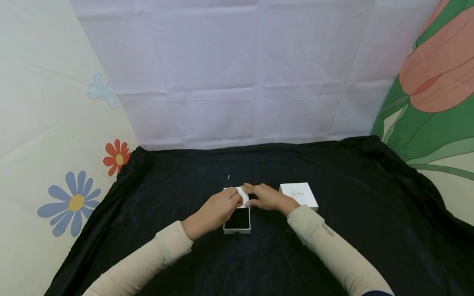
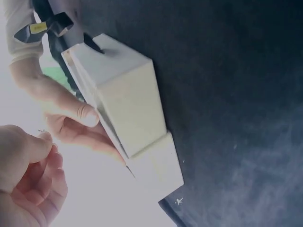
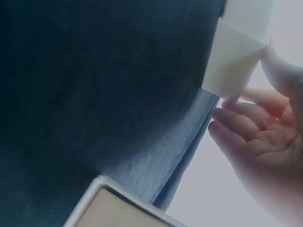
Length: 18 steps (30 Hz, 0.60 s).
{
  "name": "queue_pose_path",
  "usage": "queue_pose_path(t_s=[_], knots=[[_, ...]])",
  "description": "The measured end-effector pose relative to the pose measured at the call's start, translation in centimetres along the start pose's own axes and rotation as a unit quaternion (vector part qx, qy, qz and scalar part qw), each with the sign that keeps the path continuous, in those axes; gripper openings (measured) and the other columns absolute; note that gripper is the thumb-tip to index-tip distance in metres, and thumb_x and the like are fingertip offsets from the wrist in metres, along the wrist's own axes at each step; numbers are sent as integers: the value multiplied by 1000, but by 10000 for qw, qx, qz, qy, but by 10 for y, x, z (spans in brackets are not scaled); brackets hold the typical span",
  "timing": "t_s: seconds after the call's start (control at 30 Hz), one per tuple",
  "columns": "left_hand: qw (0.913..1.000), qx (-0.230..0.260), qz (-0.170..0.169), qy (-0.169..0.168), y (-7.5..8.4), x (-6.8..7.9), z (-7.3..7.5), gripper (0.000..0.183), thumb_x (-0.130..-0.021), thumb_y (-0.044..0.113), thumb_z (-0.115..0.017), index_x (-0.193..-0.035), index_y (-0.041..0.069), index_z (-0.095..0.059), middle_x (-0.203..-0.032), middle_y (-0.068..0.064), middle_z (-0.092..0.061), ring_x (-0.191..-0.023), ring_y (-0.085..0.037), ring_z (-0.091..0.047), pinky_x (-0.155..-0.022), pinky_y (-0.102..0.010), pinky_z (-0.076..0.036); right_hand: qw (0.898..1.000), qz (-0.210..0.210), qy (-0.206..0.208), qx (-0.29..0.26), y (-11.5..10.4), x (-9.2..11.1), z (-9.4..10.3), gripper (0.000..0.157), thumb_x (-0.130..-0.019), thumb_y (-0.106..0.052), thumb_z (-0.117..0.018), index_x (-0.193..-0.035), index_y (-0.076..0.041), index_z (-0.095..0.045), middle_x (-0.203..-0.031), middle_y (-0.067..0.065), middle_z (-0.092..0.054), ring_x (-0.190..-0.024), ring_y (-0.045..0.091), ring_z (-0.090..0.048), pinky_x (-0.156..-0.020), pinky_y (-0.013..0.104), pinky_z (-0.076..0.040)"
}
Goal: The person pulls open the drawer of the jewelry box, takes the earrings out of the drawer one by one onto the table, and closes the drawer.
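Note:
A small white box (image 1: pixel 237 231) with a black inside sits before me, its white far part (image 1: pixel 245 196) between my hands. Over it, my left hand (image 1: pixel 221 206) has thumb and forefinger together. The left wrist view shows them pinching a tiny thin piece (image 2: pixel 41 131), too small to identify. My right hand (image 1: pixel 269 197) holds the far part of the box; its thumb and fingers lie at the edge of the white end (image 3: pixel 234 59) in the right wrist view. Beyond the box a tiny white piece (image 1: pixel 228 177) lies on the cloth.
A white box or lid (image 1: pixel 298 193) with faint lettering lies by my right wrist. Black cloth (image 1: pixel 177 172) covers the table and bunches at its side edges. Behind hangs a pale sheet (image 1: pixel 237 74), flanked by flower-patterned hangings (image 1: pixel 76 201).

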<state>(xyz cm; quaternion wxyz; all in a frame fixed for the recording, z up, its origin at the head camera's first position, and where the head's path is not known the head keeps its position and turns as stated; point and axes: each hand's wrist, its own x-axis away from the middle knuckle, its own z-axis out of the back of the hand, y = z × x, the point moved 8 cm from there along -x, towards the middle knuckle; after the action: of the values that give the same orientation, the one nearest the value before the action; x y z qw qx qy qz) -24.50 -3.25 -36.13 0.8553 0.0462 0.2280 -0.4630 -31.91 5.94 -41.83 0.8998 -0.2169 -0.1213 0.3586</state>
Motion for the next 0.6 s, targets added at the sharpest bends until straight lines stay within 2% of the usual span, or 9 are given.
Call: queue_pose_path(t_s=[0.1, 0.2, 0.3, 0.4, 0.5, 0.6], knots=[[9999, -118, -81, 85, -2, -1, 4, 16, -86, 3, -69, -98, 9, -60, -88, -2, -54, -76, -11, -51, -63, -21, -50, 10000, -52, -35, -38, 0, 0, 0, 63, -93, -26, -63, -143, 2, -38, -150, 22, -32, -116, 31, -56, -97, 43, -45], [9997, -179, -123, 147, -4, -3, 7, 18, -85, 1, -70, -97, 8, -59, -86, -2, -52, -73, -10, -48, -59, -20, -47, 9999, -86, -46, -52, 0, 1, 0, 64, -92, -27, -63, -143, 2, -38, -151, 21, -32, -95, 23, -59, -89, 39, -46], [9994, -213, -145, 234, -7, -6, 11, 19, -83, 0, -72, -95, 8, -59, -85, -2, -52, -73, -11, -48, -58, -19, -47, 9999, -99, -52, -89, 1, 0, 0, 64, -92, -27, -63, -144, 1, -38, -151, 21, -31, -72, 16, -53, -82, 35, -45], [9995, -182, -113, 244, -12, -8, 15, 15, -85, 1, -70, -94, 7, -60, -85, -3, -53, -74, -11, -49, -60, -19, -47, 9998, -104, -83, -135, 1, 0, -1, 65, -92, -27, -63, -144, 0, -36, -151, 21, -30, -59, 13, -45, -80, 34, -44], [9998, -45, -83, 180, -18, -11, 17, 13, -87, 1, -68, -96, 7, -60, -87, -3, -53, -77, -12, -50, -65, -20, -48, 9999, -82, -52, -117, 1, 0, -1, 64, -92, -26, -63, -144, 0, -37, -151, 21, -31, -71, 16, -55, -84, 36, -46], [9997, 129, -20, 220, -27, -14, 23, 14, -87, -1, -68, -97, 5, -61, -89, -4, -54, -79, -13, -52, -69, -23, -49, 9998, -81, -39, -148, 2, 0, 0, 63, -92, -26, -64, -144, -1, -38, -151, 21, -31, -102, 25, -60, -92, 40, -46]])
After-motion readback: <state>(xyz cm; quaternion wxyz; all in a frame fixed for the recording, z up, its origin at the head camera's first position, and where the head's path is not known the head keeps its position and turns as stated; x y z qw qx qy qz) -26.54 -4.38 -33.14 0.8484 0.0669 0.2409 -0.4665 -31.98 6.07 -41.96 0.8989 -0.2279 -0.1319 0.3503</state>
